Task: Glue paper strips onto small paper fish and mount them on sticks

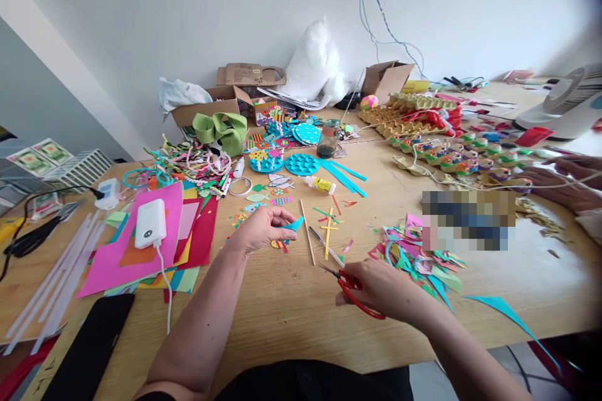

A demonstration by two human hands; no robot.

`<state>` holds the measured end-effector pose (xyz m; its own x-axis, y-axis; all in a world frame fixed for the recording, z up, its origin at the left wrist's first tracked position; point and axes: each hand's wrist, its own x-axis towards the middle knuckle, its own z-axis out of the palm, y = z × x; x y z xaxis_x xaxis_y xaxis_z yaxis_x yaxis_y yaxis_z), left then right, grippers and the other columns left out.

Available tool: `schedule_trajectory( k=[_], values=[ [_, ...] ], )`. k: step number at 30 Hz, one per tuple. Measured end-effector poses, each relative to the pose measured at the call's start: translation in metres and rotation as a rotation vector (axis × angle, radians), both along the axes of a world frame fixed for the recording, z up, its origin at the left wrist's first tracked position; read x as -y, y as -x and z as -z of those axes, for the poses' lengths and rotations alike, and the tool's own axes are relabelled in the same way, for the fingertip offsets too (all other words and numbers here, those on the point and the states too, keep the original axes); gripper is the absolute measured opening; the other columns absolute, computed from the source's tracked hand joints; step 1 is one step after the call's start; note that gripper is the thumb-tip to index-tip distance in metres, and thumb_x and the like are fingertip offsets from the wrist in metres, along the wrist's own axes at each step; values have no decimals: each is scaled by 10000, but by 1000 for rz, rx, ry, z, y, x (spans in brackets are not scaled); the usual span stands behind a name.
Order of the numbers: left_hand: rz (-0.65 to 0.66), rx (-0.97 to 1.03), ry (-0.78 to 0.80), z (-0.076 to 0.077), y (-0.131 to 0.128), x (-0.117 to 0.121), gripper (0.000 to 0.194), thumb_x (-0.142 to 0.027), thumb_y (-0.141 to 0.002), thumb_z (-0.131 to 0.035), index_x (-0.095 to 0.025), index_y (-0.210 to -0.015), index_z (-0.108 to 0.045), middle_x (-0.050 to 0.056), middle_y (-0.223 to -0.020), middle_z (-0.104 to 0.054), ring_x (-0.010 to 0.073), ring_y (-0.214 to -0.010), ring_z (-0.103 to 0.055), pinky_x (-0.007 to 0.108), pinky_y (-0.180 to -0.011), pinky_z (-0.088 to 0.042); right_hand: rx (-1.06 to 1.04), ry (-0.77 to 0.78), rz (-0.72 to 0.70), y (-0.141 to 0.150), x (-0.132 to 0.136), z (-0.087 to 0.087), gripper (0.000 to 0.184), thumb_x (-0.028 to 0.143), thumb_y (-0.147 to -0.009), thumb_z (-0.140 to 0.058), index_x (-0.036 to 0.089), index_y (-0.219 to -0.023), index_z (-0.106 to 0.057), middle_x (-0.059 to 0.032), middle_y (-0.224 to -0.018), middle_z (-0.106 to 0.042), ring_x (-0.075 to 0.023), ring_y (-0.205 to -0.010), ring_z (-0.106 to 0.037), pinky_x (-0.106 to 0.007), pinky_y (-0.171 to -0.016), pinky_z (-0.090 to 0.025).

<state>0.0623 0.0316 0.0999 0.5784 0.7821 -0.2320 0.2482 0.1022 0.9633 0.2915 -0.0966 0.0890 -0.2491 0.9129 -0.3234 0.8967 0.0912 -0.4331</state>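
Between the thumb and fingers of my left hand [267, 230] is a small piece of blue paper [295, 224], its pointed end facing right. My right hand [376, 288] grips red-handled scissors [350, 291], whose blades point left, apart from the paper. A thin wooden stick [307, 232] lies between my hands, with a pen [327, 247] and narrow yellow paper strips [328, 235] beside it. Just beyond my left hand are several paper fish [281, 200] and a yellow glue bottle [320, 185].
Coloured paper sheets [197, 232] lie at left under a white power bank [150, 223], near a black phone [89, 344]. Paper scraps [423, 257] are heaped at right. Blue round pieces [302, 164] and a glass jar [328, 141] stand farther back. Another person's hands [564, 178] are by painted egg cartons [470, 156].
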Motion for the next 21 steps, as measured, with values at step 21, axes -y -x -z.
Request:
schedule_trajectory(
  k=[21],
  values=[
    [229,-128,-141,-8,-24,27,592,-159,-640,-675,-153,-1216,-539,-22,-630,-628,134,-606,-569,225,-564,-382,-123,-261,33,16,-36,-12,378,248,-865,-492,209,-1241,-512,-9,-691,-674,-141,-624,-609,-217,-567,-356]
  ],
)
